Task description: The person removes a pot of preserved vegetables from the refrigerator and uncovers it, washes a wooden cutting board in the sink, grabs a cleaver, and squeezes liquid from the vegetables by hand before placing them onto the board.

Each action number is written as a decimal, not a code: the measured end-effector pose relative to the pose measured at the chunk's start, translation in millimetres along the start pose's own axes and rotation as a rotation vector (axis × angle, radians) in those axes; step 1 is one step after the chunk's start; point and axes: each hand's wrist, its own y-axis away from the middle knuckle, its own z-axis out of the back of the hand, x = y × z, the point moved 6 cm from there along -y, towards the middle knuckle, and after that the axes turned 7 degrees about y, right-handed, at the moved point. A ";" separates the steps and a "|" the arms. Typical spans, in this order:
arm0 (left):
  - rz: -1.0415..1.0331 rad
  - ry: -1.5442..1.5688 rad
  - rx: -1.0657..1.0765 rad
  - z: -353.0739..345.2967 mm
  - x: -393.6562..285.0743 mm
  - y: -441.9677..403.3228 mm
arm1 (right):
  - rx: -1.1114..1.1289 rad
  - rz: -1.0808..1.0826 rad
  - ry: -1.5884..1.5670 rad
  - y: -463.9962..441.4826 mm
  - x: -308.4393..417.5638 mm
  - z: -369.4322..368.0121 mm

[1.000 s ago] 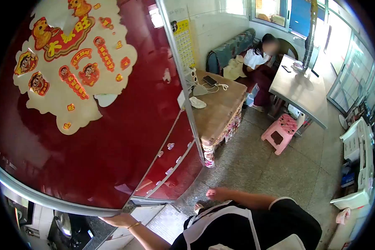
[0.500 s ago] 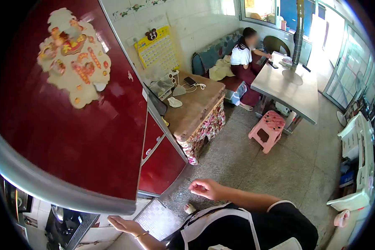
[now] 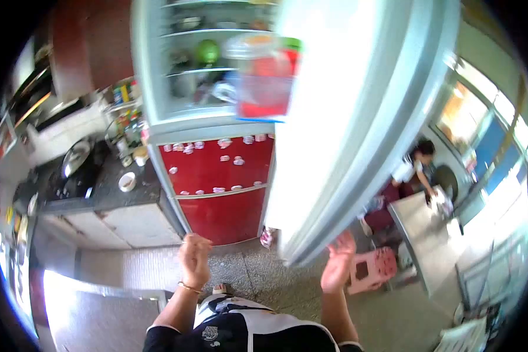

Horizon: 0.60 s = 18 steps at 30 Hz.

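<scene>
A refrigerator [image 3: 211,124] stands with its upper door [image 3: 334,117] swung out to the right. Red tubs or packets [image 3: 267,88] are blurred in the door's rack. Green and metal items sit on the inner shelves [image 3: 199,70]. My right hand [image 3: 338,264] is at the door's lower outer edge, palm up and fingers extended; whether it touches the door I cannot tell. My left hand [image 3: 195,258], with a bracelet on its wrist, hangs before the lower red drawers [image 3: 223,217], its fingers loosely curled in and nothing visible in them.
At left, a dark counter [image 3: 141,190] carries a lidded pan [image 3: 77,158], a white bowl [image 3: 127,182] and several bottles. A seated person [image 3: 413,167] is at a table [image 3: 416,229] on the right. A pink stool [image 3: 372,270] stands near my right hand.
My view has turned left, from the door's red front to the opened refrigerator and its shelves. My right hand has come up beside the door edge; my left hand's fingers have curled.
</scene>
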 end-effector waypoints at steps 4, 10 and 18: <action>0.005 -0.085 0.108 -9.3 2.2 8.5 | -0.061 -0.052 -0.112 -4.5 -23.2 27.2; 0.054 -0.071 0.224 -13.1 25.3 7.0 | -0.463 -0.204 -0.509 -33.6 -26.8 49.1; 0.112 -0.189 0.259 14.2 79.4 -40.0 | -0.650 -0.126 -0.935 -109.7 -83.0 75.6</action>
